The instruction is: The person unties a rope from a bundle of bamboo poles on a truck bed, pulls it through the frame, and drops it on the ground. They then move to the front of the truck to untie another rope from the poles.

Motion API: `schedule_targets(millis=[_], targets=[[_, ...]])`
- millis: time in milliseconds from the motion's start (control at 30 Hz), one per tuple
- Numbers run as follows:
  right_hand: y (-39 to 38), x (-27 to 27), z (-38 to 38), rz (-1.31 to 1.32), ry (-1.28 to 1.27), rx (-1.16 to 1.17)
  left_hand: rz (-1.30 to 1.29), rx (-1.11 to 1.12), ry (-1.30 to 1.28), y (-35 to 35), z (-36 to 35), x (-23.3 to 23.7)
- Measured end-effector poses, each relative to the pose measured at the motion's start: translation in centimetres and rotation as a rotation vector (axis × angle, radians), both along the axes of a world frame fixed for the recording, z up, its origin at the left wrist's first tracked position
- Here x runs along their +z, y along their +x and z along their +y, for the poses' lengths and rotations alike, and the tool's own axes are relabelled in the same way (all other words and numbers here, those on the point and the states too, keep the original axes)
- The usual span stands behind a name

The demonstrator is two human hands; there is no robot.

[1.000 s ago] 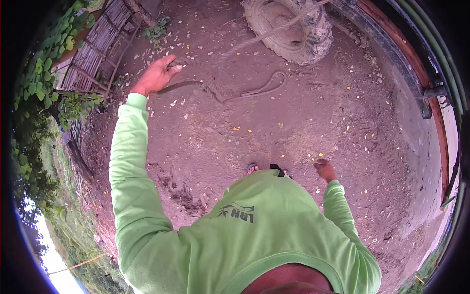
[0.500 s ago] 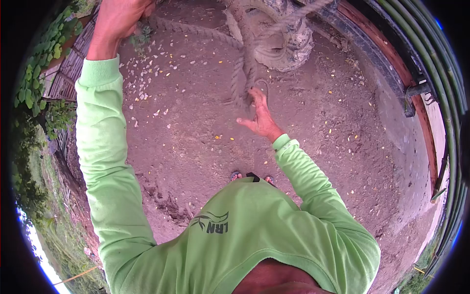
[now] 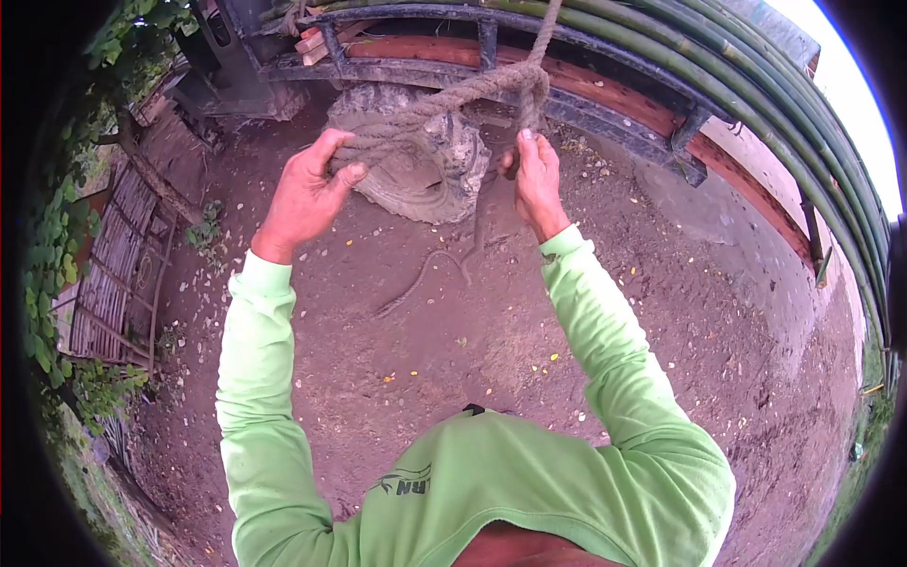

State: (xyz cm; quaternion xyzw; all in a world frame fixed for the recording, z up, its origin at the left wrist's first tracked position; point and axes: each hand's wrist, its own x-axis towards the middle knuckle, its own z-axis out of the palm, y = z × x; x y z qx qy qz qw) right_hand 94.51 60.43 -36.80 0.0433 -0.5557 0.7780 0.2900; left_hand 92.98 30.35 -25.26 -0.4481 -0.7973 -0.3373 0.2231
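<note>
A thick, greyish-brown rope stretches between my two hands and runs on upward past the bamboo poles. My left hand is closed around several strands of it, thumb pointing right. On the right, my right hand grips the rope just below a loop or knot. A loose rope end hangs below and trails toward the ground. Behind the strands stands a mud-caked wheel, partly covered by the rope and my left hand.
Long green bamboo poles lie along a dark metal vehicle frame with a reddish wooden beam. A slatted bamboo panel and leafy plants stand at left. Bare dirt ground holds scattered yellow leaves.
My view has turned toward the vehicle. My left hand has come down and inward with rope strands, and my right hand, open before, has closed on the rope under the knot.
</note>
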Motion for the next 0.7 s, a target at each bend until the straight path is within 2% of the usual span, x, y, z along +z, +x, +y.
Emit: schedule_targets(millis=[67,100,167,200,233,267,333,400,467,533,600,667,700], targets=[[1.1,3.1,0.8,0.069,-0.522,0.173,0.122,0.288,-0.227,-2.2,2.2,-4.8],[0.8,4.0,1.7,0.1,-0.616,0.202,0.044,0.338,-0.244,-2.1,3.6,-7.5],[1.1,6.9,2.6,0.132,-0.657,0.357,-0.292,0.223,-0.146,-0.8,8.6,-13.7],[1.2,8.1,2.8,0.144,-0.677,0.43,-0.356,0.19,-0.047,-0.3,12.0,-18.2],[0.6,8.9,3.1,0.14,-0.658,0.474,-0.551,0.077,0.079,0.3,15.3,-21.1],[0.9,10.6,2.7,0.175,-0.612,0.457,-0.742,-0.041,0.206,0.3,18.0,-23.5],[-0.5,12.5,5.4,0.18,-0.428,0.392,-0.931,-0.095,0.225,-1.5,21.2,-28.9],[-1.4,13.3,10.4,0.025,0.02,0.244,-0.871,-0.077,0.214,-3.5,22.9,-28.0],[-2.2,14.3,14.9,-0.136,0.289,0.01,-0.566,0.012,0.186,-5.9,22.5,-20.4],[-3.1,15.7,18.8,-0.145,0.403,-0.097,-0.432,0.027,0.034,-10.0,24.1,-12.0],[-4.8,17.4,21.3,-0.153,0.65,-0.27,-0.306,-0.029,0.029,-13.8,27.3,-4.8],[-6.0,18.8,22.0,-0.198,0.9,-0.496,-0.201,-0.131,0.127,-18.2,31.7,-0.6],[-7.5,18.7,23.4,-0.119,0.783,-0.437,-0.391,-0.215,0.311,-20.2,32.9,0.4]])
